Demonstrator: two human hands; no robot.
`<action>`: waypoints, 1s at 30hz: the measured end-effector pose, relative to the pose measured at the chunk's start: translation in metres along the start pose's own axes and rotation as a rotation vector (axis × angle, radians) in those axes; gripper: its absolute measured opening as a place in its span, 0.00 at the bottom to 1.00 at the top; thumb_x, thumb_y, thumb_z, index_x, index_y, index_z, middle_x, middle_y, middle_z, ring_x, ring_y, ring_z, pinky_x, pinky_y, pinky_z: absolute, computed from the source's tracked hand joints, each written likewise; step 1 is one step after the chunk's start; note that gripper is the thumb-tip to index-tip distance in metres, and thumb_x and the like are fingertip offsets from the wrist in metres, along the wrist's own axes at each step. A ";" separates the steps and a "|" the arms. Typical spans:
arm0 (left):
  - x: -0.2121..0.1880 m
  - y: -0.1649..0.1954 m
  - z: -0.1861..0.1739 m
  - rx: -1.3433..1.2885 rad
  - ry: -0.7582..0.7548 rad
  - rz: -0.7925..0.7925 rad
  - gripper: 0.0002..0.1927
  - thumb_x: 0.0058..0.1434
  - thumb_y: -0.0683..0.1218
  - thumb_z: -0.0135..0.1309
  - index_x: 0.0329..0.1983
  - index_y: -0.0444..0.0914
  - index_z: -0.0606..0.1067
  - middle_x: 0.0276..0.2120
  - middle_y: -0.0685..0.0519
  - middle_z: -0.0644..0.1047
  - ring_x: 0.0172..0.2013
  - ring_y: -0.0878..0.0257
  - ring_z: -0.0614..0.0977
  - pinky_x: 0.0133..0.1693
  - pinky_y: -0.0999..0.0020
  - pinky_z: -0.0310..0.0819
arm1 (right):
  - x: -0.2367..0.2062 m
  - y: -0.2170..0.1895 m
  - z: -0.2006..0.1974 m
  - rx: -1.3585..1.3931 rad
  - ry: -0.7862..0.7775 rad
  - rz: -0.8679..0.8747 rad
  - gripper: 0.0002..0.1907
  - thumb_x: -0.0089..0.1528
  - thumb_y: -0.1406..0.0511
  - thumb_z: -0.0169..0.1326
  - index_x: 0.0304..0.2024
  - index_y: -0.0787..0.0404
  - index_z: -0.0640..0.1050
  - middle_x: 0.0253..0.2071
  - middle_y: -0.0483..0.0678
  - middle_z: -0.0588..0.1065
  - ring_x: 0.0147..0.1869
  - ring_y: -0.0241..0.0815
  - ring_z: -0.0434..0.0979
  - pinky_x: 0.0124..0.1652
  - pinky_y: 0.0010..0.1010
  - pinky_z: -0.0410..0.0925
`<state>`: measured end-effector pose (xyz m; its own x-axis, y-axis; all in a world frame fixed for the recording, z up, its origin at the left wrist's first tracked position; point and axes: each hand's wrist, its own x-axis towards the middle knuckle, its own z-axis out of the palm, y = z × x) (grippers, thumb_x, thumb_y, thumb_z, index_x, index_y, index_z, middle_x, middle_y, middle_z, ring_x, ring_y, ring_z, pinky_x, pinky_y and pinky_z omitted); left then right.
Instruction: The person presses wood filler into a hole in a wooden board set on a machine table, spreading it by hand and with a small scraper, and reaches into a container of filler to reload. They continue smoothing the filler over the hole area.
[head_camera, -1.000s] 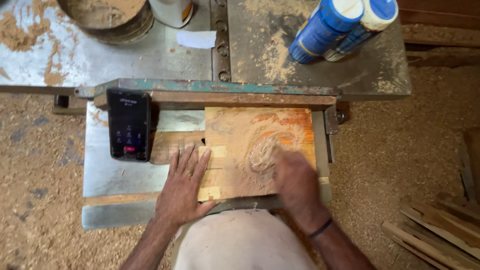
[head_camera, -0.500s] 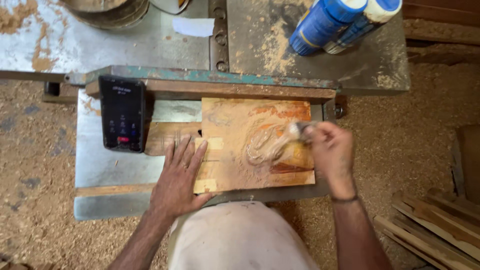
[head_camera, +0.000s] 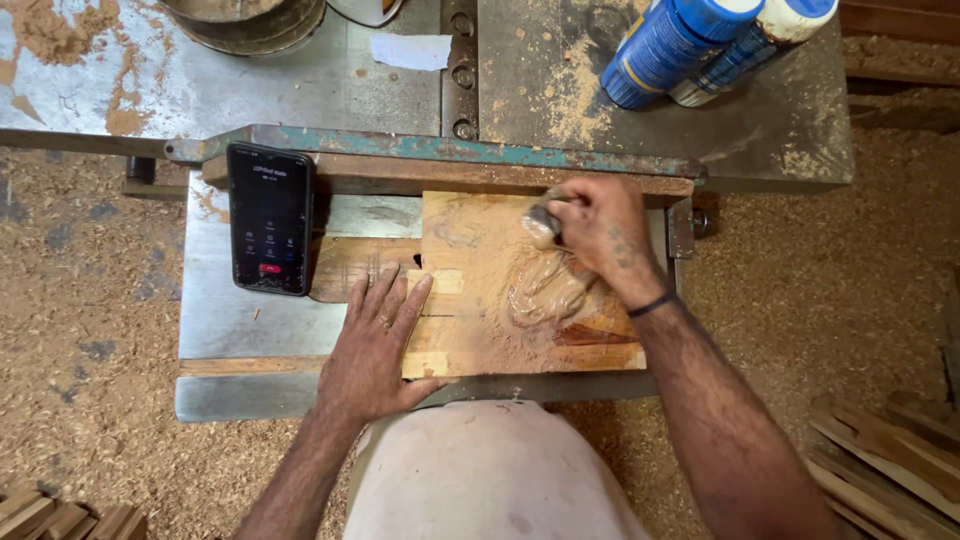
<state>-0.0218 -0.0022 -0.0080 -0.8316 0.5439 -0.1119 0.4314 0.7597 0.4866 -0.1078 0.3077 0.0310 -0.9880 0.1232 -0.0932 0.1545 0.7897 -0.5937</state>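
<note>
Board (head_camera: 480, 320) of wood flat on grey worktop (head_camera: 240, 320), smeared with wet brown paste (head_camera: 545, 290). Right hand (head_camera: 600, 235) at board's far edge, grip clenched on small pad (head_camera: 542, 222). Left hand (head_camera: 375, 345) released, pressed flat on board's left edge. Black phone (head_camera: 270, 218) left of board.

Sawdust workshop, seen from above.
Around you: sawdust-covered floor (head_camera: 820, 300), grey metal bench (head_camera: 250, 90), stacked wood strips (head_camera: 890, 450) at right.

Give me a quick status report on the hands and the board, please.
Left hand flat on wooden board, pinning it. Right hand gripping small spreader over wet paste. Phone lies left, apart from the board.
</note>
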 end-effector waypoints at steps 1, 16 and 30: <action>-0.001 0.001 0.000 -0.005 0.013 0.006 0.68 0.37 0.64 0.71 0.77 0.42 0.48 0.72 0.38 0.58 0.73 0.45 0.49 0.72 0.44 0.34 | 0.002 -0.008 0.000 0.045 -0.056 -0.017 0.04 0.63 0.67 0.58 0.36 0.56 0.83 0.30 0.45 0.80 0.28 0.34 0.80 0.28 0.32 0.77; -0.020 0.005 -0.010 -0.028 0.065 0.036 0.65 0.39 0.62 0.71 0.75 0.41 0.48 0.69 0.38 0.60 0.73 0.42 0.51 0.72 0.43 0.35 | -0.049 -0.044 -0.048 -0.325 -0.523 -0.710 0.07 0.60 0.69 0.56 0.39 0.57 0.83 0.30 0.46 0.80 0.38 0.42 0.81 0.41 0.33 0.76; -0.011 0.003 -0.012 -0.093 0.080 0.049 0.63 0.40 0.63 0.71 0.74 0.40 0.51 0.69 0.35 0.59 0.72 0.42 0.50 0.70 0.45 0.35 | -0.141 -0.031 -0.031 -0.230 0.175 -0.578 0.21 0.60 0.79 0.49 0.50 0.59 0.81 0.47 0.49 0.83 0.51 0.45 0.83 0.51 0.35 0.77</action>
<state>-0.0158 -0.0105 0.0050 -0.8372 0.5466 -0.0185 0.4410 0.6947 0.5682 0.0263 0.2845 0.0872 -0.9002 -0.2802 0.3334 -0.3878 0.8641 -0.3209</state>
